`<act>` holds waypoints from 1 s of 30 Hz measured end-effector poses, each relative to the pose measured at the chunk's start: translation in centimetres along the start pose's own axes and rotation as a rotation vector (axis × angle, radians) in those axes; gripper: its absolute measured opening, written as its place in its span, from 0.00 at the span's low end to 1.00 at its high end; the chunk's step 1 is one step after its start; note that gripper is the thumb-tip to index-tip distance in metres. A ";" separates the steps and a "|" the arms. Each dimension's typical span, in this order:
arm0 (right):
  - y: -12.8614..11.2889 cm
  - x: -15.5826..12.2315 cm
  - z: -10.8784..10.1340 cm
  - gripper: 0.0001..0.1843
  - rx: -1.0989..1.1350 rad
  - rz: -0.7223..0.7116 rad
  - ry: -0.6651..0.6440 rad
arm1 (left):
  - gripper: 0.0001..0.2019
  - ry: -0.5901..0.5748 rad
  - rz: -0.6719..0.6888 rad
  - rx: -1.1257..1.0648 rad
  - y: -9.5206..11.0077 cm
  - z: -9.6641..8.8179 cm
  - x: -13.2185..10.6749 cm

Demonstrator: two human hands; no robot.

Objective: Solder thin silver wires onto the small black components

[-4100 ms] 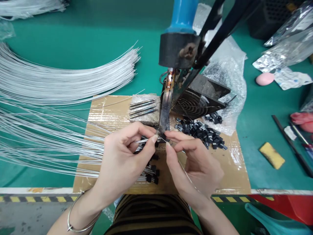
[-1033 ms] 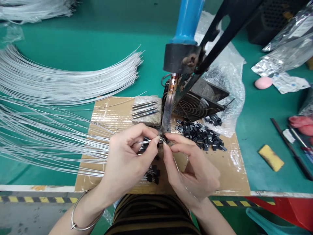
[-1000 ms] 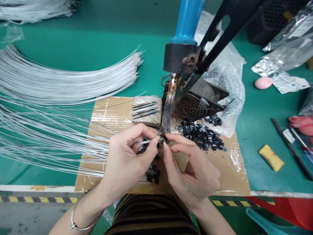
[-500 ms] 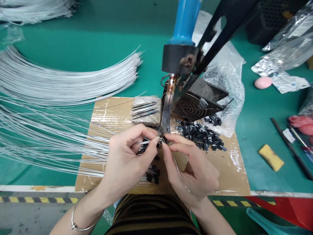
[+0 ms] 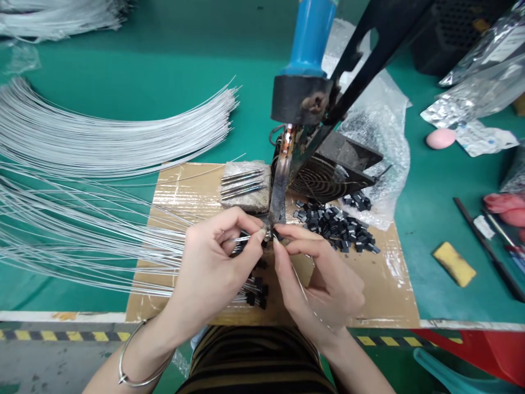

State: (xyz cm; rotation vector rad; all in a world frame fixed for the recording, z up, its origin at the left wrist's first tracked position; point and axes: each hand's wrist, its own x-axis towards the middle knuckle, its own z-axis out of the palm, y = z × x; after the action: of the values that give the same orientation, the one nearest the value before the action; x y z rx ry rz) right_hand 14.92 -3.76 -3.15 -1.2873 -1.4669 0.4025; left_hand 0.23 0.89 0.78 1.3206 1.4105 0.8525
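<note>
My left hand (image 5: 223, 257) pinches a thin light-grey wire (image 5: 241, 238) between thumb and forefinger, under the tip of a soldering iron (image 5: 280, 191) with a blue handle. Opposite it, my right hand (image 5: 322, 273) is closed, with a fine solder wire (image 5: 301, 287) running from its fingertips across the palm. A small dark piece sits at the meeting fingertips, too covered to make out fully. Below my left hand lie wires ending in black connectors (image 5: 256, 293). To the right is a heap of loose black connectors (image 5: 340, 224).
A brown cardboard sheet (image 5: 385, 295) covers the green table under my hands. Metal rods (image 5: 241, 183) rest on a pad left of the iron. A black fan (image 5: 328, 175) stands behind it. Bundled wires (image 5: 123, 142) spread leftward; a yellow sponge (image 5: 454, 264) lies at right.
Both hands stay at the iron tip with only slight shifts. The curved end of the solder wire at my right fingertips now sits closer to the dark piece.
</note>
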 end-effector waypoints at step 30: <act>-0.3 0.1 -1.0 0.12 0.232 0.290 -0.077 | 0.06 -0.030 -0.087 -0.032 0.1 -0.1 0.8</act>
State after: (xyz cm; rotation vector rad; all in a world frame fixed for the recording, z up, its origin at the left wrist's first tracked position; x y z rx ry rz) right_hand 15.64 -4.17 -2.56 -1.3090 -1.2558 0.7976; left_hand 0.28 1.71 0.75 1.2345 1.4152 0.7914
